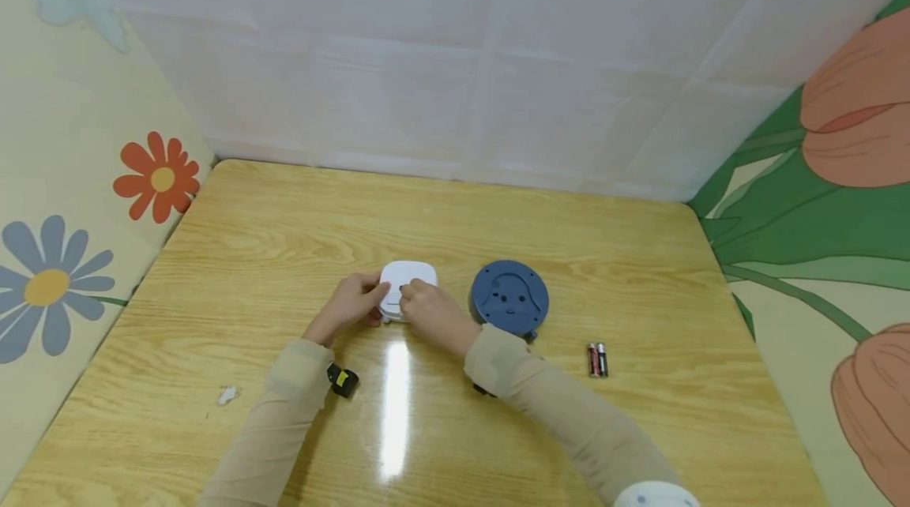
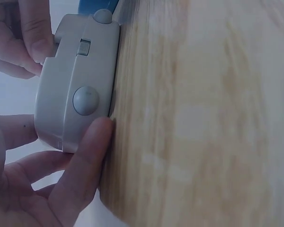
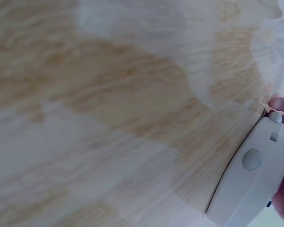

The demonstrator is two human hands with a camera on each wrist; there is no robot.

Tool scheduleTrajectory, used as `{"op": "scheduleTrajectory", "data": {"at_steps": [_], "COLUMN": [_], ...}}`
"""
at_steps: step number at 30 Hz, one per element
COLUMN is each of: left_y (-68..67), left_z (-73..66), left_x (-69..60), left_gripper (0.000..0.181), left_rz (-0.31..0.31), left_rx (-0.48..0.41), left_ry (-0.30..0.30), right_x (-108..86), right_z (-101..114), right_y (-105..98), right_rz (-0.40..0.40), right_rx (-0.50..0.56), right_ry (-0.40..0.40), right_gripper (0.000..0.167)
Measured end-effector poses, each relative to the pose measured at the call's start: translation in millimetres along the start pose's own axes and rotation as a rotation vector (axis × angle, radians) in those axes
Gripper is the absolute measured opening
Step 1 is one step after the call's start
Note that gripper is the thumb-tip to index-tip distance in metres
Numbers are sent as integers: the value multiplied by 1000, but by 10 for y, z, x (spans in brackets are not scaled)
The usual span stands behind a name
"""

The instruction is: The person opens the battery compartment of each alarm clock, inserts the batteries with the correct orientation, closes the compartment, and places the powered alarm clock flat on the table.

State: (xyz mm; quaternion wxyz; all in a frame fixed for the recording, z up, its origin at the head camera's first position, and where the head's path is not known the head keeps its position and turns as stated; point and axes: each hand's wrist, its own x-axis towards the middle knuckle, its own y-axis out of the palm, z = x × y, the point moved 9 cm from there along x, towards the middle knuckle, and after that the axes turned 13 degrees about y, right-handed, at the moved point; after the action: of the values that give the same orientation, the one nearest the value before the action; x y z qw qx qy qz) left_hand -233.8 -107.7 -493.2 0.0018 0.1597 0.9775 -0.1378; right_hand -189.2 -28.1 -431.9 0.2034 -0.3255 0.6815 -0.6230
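Observation:
A white rounded-square device (image 1: 408, 272) lies on the wooden table between both hands. My left hand (image 1: 353, 300) grips its left side, the thumb on top; in the left wrist view the fingers of the left hand (image 2: 61, 184) hold the edge of the device (image 2: 61, 99), below a round knob and a small switch. My right hand (image 1: 435, 315) bends over the top, its fingertips at a recess in the device. What those fingertips touch is hidden. In the right wrist view the device (image 3: 251, 189) shows its side with knob and switch.
A round dark blue device (image 1: 509, 298) lies just right of the right hand. Two batteries (image 1: 598, 360) lie side by side farther right. A small white scrap (image 1: 227, 395) is at the left. White cloth hangs behind the table (image 1: 455, 223).

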Motion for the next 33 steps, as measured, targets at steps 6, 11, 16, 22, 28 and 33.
{"op": "scheduleTrajectory", "data": {"at_steps": [6,11,16,22,28,33], "left_y": [19,15,13,1,-10,-22], "left_z": [1,-6,-3,9,43,48], "left_x": [3,3,3,9,16,5], "left_gripper": [44,44,45,45,45,45], "left_rz": [5,-2,-7,-20,-28,-37], "left_rx": [26,25,24,17,9,-6], "left_ry": [5,10,12,5,-10,-16], "right_x": [-25,-44,-56,-54,-54,-51], "right_z": [-20,-2,32,57,20,8], "right_y": [-16,-70,-82,-64,-35,-24], "right_rz": [24,-12,-64,-102,-87,-72], "right_rx": [10,15,-11,-109,-118,-90], "right_ry": [21,26,27,93,243,323], "right_gripper": [11,10,10,10,9,11]}}
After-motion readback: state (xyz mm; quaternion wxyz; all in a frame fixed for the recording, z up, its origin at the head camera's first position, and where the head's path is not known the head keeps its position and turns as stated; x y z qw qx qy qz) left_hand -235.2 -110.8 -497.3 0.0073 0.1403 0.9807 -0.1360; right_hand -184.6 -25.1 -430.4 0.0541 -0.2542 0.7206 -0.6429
